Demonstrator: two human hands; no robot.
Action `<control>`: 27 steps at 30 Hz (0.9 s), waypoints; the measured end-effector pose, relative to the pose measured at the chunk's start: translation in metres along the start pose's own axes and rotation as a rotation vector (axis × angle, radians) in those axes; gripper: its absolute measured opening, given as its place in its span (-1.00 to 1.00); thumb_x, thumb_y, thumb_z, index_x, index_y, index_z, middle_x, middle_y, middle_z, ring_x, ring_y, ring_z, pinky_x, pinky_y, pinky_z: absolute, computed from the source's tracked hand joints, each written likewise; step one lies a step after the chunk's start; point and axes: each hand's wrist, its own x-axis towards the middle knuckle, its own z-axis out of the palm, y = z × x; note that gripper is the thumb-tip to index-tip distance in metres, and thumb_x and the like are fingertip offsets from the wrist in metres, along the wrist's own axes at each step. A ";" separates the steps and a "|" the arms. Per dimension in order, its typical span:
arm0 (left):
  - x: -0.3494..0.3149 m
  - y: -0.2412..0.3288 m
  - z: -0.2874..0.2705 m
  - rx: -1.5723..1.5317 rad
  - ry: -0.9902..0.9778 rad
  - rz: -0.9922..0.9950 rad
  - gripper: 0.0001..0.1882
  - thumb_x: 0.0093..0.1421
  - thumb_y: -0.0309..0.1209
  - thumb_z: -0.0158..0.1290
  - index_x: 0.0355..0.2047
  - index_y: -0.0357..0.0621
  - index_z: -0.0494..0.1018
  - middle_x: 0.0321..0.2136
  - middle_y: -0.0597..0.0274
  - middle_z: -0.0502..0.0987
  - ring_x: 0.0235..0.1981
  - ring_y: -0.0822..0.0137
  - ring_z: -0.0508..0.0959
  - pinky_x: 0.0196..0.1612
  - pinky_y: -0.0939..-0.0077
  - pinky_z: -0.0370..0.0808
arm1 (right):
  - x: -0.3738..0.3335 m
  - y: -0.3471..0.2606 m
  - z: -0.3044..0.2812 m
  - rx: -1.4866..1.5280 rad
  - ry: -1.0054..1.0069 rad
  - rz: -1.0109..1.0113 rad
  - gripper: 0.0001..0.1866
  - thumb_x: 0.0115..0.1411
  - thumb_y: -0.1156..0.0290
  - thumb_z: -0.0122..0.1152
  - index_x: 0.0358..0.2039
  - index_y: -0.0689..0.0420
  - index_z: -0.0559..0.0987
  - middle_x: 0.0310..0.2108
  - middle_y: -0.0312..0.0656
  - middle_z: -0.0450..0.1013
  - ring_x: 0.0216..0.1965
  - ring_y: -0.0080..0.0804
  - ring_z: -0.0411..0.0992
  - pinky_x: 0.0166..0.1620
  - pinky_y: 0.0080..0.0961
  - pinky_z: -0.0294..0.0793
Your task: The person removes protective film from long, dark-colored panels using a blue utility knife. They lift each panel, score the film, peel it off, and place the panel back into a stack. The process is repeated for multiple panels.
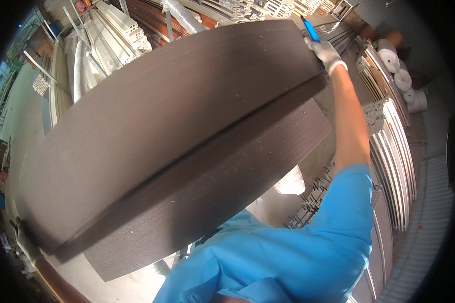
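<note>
A large dark brown wood-grain board (177,101) spans the view, tilted from lower left to upper right. My left hand (28,242), in a pale glove, grips its left end; the far fingers are small and dim near the rim. At the other end, my right hand (327,54), gloved in white, holds the board's right edge. A slim blue tool (311,31) with a dark tip sticks up from that hand; its exact kind cannot be told. Beneath, on my side, lies a second dark brown board (212,202), partly covered by the first. What supports it is mostly hidden.
Pale long profiles (116,30) and reddish-brown lengths (146,20) lie on metal racks beyond the board. To the right stand stacked white and grey strips (389,166), with white rolls (389,55) behind. Something wrapped in white plastic (291,182) is below the boards.
</note>
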 end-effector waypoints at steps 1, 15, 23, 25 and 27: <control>0.024 -0.007 0.004 -0.013 -0.025 0.041 -0.47 0.37 -0.19 0.06 0.18 -0.36 0.41 0.05 0.17 0.52 0.03 0.35 0.48 0.18 0.49 0.35 | 0.008 -0.010 0.012 -0.024 0.021 -0.021 -0.27 0.16 -0.17 0.22 0.01 0.30 0.58 -0.01 0.12 0.53 0.08 -0.07 0.47 0.15 -0.24 0.33; 0.101 -0.142 0.116 0.122 0.097 -0.119 -0.50 0.30 -0.16 0.16 0.18 -0.10 0.47 -0.46 0.52 0.44 -0.48 0.62 0.34 -0.38 0.69 0.35 | 0.087 -0.010 0.153 -0.243 -0.122 -0.010 -0.24 0.13 -0.23 0.16 0.01 0.27 0.60 -0.01 0.17 0.53 0.12 0.02 0.46 0.15 -0.23 0.36; 0.030 -0.101 0.126 0.384 0.000 0.058 -0.57 0.34 -0.16 0.07 0.05 -0.22 0.54 -0.18 0.07 0.65 -0.54 0.46 0.51 -0.41 0.49 0.45 | 0.035 -0.047 0.129 -0.480 -0.083 -0.147 -0.46 0.25 -0.14 0.10 -0.02 0.04 0.63 -0.37 -0.18 0.57 -0.36 -0.26 0.53 -0.23 -0.26 0.47; -0.006 -0.084 0.109 0.343 0.107 0.059 -0.67 0.33 -0.15 0.09 -0.12 -0.14 0.59 -0.48 0.22 0.58 -0.65 0.50 0.41 -0.56 0.53 0.36 | 0.005 -0.088 0.127 -0.247 -0.092 -0.265 -0.57 0.33 -0.01 0.12 -0.01 0.05 0.63 -0.38 -0.23 0.56 -0.40 -0.48 0.49 -0.32 -0.44 0.46; -0.046 -0.078 0.083 0.269 0.217 0.012 -0.71 0.33 -0.15 0.09 -0.21 -0.12 0.60 -0.63 0.38 0.45 -0.70 0.56 0.33 -0.62 0.58 0.23 | -0.040 -0.127 0.137 -0.040 -0.188 -0.481 -0.56 0.35 0.02 0.14 0.00 0.10 0.61 -0.27 -0.22 0.58 -0.28 -0.49 0.53 -0.20 -0.49 0.51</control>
